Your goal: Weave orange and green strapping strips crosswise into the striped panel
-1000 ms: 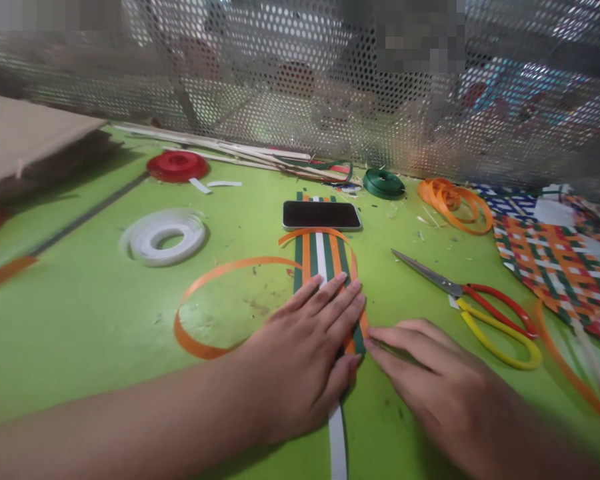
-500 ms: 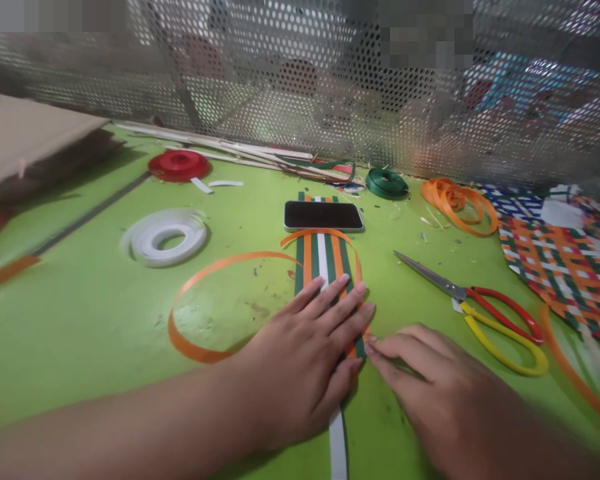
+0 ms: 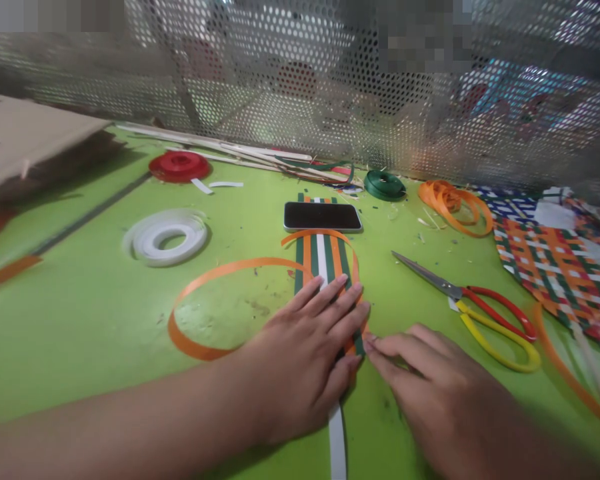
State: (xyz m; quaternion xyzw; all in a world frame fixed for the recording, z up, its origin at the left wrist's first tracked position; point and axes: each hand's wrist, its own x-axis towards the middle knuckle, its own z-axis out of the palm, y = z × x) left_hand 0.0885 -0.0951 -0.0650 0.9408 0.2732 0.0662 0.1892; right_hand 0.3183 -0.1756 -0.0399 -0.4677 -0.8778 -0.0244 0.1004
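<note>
My left hand [image 3: 313, 340] lies flat with fingers spread over several parallel strips [image 3: 321, 253] in green, orange and white. Across the far end of these strips rests a black-screened phone [image 3: 323, 217]. An orange strip [image 3: 200, 275] loops out to the left and curls over the others just below the phone. Close to the strips' right edge, my right hand [image 3: 425, 373] has thumb and index finger pinched together at the orange strip, whose gripped end is mostly hidden. A white strip [image 3: 337, 443] runs out toward me from beneath my left palm.
Scissors [image 3: 460, 293] with red and yellow handles lie right. Rolls of white [image 3: 195, 241], red [image 3: 180, 167], green [image 3: 384, 185] and orange strip [image 3: 443, 200] sit around. A woven piece [image 3: 545, 260] is far right, cardboard [image 3: 35, 133] at left. Perforated metal [image 3: 290, 87] borders the back.
The orange loop's upper edge has shifted slightly right and down near my left fingers. Both hands keep nearly the same pose. The view has moved a little.
</note>
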